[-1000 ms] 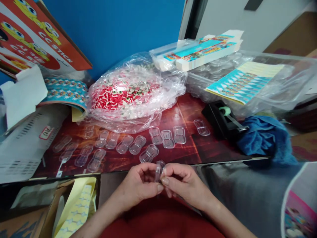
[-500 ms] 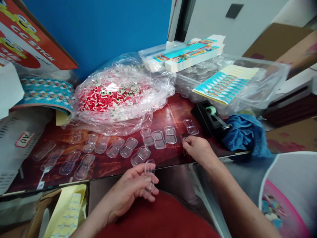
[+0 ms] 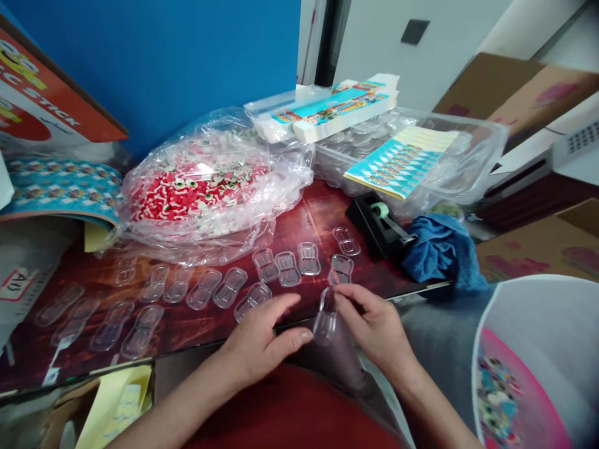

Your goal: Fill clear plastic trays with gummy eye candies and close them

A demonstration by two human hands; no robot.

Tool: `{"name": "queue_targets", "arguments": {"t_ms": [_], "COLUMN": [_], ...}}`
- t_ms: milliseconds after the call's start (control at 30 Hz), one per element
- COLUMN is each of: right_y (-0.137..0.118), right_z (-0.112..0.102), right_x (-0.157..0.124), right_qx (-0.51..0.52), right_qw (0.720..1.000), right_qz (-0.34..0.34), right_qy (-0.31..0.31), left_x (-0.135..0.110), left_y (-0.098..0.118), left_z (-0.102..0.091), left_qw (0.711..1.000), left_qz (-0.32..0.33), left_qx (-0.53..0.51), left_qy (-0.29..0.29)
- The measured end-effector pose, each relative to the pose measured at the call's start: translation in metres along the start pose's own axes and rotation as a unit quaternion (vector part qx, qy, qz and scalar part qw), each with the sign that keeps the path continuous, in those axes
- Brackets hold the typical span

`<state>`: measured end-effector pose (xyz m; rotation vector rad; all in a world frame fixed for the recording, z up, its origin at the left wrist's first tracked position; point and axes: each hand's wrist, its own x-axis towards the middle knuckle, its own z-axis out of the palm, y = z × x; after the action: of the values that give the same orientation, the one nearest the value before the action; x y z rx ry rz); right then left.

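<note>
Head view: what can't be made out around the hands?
Head view:
- clear shell: empty or filled; glare and right hand fingers hide it.
- left hand thumb: touching the shell or not; blurred.
- bag contents: wrinkled plastic blurs them.
- pink-rimmed item: cut by right edge.

We see one clear plastic shell, small and see-through, oblong with rounded ends and a narrower waist. It stands nearly upright, its long axis tilted a little, top leaning right. The fingers of the right hand pinch its upper end. The thumb of the left hand lies just beside its lower end; we cannot tell whether it touches. The shell hangs in the air at the front edge of the desk, between the two hands. We can make out nothing inside it.
</note>
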<state>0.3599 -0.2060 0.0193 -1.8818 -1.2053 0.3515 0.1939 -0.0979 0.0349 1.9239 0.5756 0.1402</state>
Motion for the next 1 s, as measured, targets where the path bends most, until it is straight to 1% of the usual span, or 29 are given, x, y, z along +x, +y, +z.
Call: {"name": "queue_targets", "arguments": {"t_ms": [33,67,100,133,167,200,233,300,367,400,467,500,533,567,633,700,767,833,900,933,1000], "right_y": [0.005,0.008,0.009,0.008,0.005,0.002,-0.001,-0.003,0.004,0.01,0.025,0.033,0.039,0.045,0.049,0.047,0.042,0.039,0.042,0.045,0.051], "right_z": [-0.002,-0.002,0.001,0.004,0.009,0.015,0.019,0.024,0.02,0.015,0.002,-0.003,-0.007,-0.009,-0.006,0.002,0.007,0.008,0.004,0.002,0.003], "right_x": [0.004,0.009,0.013,0.017,0.021,0.024,0.027,0.032,0.035,0.035,0.034,0.033,0.032,0.032,0.033,0.036,0.044,0.056,0.072,0.08,0.094], "right_qx": [-0.048,-0.105,-0.168,-0.229,-0.281,-0.32,-0.344,-0.357,-0.352,-0.348,-0.348,-0.355,-0.369,-0.383,-0.404,-0.405,-0.392,-0.382,-0.383,-0.387,-0.394], "right_qw": [0.999,0.994,0.985,0.972,0.957,0.944,0.935,0.931,0.936,0.937,0.932,0.928,0.923,0.919,0.914,0.914,0.919,0.924,0.923,0.922,0.919], "right_qz": [0.009,0.013,0.013,0.013,0.016,0.018,0.019,0.02,0.002,-0.015,-0.048,-0.051,-0.041,-0.025,0.002,-0.002,-0.023,-0.035,-0.027,-0.02,-0.016], "right_qy": [0.003,-0.007,-0.029,-0.051,-0.067,-0.077,-0.08,-0.069,-0.017,0.02,0.087,0.103,0.1,0.085,0.043,0.002,-0.013,0.004,0.02,0.017,-0.01], "left_x": [0.009,0.019,0.03,0.043,0.056,0.069,0.081,0.102,0.112,0.113,0.106,0.099,0.092,0.084,0.07,0.06,0.053,0.046,0.038,0.033,0.025], "left_y": [-0.002,-0.004,-0.007,-0.01,-0.013,-0.015,-0.017,-0.018,-0.016,-0.013,-0.007,-0.004,-0.001,0.001,0.003,0.002,-0.001,-0.005,-0.008,-0.01,-0.014], "left_z": [-0.003,-0.006,-0.009,-0.01,-0.012,-0.014,-0.016,-0.022,-0.03,-0.034,-0.035,-0.033,-0.028,-0.021,-0.004,0.011,0.018,0.015,0.007,0.001,-0.009], "left_qw": [0.989,0.96,0.925,0.891,0.865,0.848,0.839,0.835,0.836,0.836,0.84,0.843,0.846,0.848,0.849,0.852,0.86,0.868,0.876,0.881,0.887], "left_qz": [0.042,0.08,0.114,0.141,0.16,0.171,0.178,0.185,0.188,0.186,0.178,0.179,0.184,0.198,0.225,0.223,0.198,0.175,0.159,0.151,0.132], "left_qx": [0.14,0.263,0.361,0.43,0.475,0.501,0.514,0.518,0.516,0.516,0.512,0.506,0.499,0.49,0.477,0.474,0.471,0.465,0.453,0.445,0.431], "left_qy": [0.031,0.046,0.045,0.033,0.019,0.008,0.002,-0.005,0.0,0.008,0.032,0.04,0.042,0.032,-0.003,-0.022,-0.016,0.003,0.035,0.054,0.097]}}
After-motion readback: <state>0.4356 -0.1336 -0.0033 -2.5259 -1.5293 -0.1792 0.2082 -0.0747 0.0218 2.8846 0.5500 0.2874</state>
